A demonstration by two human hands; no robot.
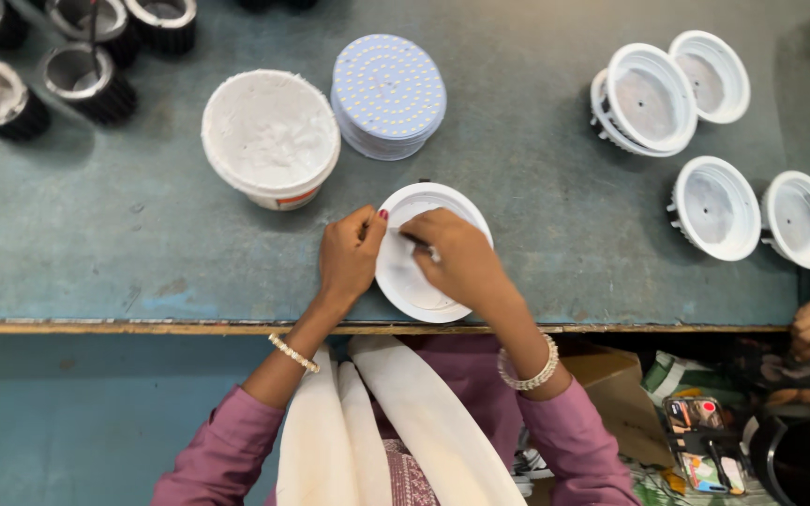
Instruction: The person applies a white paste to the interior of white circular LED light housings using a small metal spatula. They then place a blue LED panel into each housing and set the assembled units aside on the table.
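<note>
At the desk's (555,234) near edge, the left hand (349,258) pinches the left rim of the round white housing (414,281), while the right hand (461,262) lies over its middle, fingers closed on what looks like a thin tool (421,245), mostly hidden.

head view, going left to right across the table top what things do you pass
black finned housings → white tub of paste → stack of round LED boards → four white-rimmed housings, the first pair, then the second pair
</note>
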